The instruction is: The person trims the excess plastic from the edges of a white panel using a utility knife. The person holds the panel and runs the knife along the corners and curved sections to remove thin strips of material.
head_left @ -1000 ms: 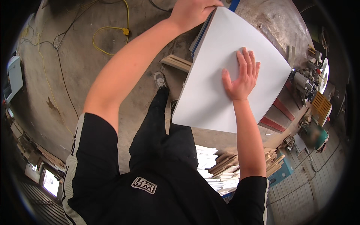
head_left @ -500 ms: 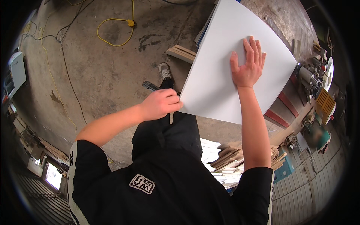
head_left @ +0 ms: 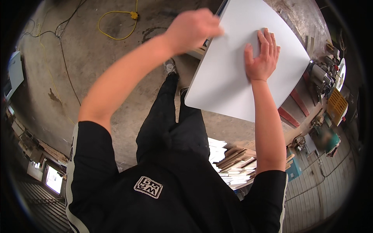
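A white panel (head_left: 227, 85) with a smooth face lies in front of me, toward the right. My right hand (head_left: 263, 58) rests flat on it, fingers stretched and slightly spread, thumb apart. My left hand (head_left: 196, 31) is at the panel's far left edge, smeared by motion. Its fingers look curled closed; anything inside them is too blurred to make out. Below the panel's near left corner are my dark-trousered legs (head_left: 167, 116).
Wooden pieces (head_left: 200, 50) stick out under the panel's left side. Red supports (head_left: 298, 103) show at its right, near a machine (head_left: 320, 75). A stack of wood strips (head_left: 235, 159) lies beside me. A yellow cable (head_left: 116, 38) loops on the concrete floor.
My left hand has moved away from me along the panel's left edge, from the near corner to the far part. My right hand stays flat on the panel.
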Tool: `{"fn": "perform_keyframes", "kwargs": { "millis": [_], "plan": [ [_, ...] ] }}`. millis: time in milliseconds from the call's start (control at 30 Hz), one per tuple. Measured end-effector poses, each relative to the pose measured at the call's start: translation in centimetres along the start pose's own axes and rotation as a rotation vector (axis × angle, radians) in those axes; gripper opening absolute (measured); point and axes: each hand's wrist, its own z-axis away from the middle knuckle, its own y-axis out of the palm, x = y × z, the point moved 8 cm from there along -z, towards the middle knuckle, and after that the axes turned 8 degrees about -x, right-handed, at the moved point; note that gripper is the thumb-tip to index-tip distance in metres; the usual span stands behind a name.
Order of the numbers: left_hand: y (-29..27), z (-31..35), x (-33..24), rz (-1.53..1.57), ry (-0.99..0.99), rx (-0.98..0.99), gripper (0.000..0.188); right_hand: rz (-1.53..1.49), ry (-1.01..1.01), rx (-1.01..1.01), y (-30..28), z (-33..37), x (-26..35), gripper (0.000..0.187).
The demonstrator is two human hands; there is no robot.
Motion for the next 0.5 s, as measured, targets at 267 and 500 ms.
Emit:
{"fn": "perform_keyframes", "kwargs": {
  "millis": [267,500],
  "plan": [
    [-2.2,19.5,-15.9,0.178,-0.024,0.548,0.028,0.008,0.015,-0.001,-0.1,0.4,0.0,0.052],
    [-3.6,12.0,-6.4,0.286,-0.383,-0.079,0.016,-0.003,-0.006,0.0,0.0,0.5,-0.1,0.052]
  ]
}}
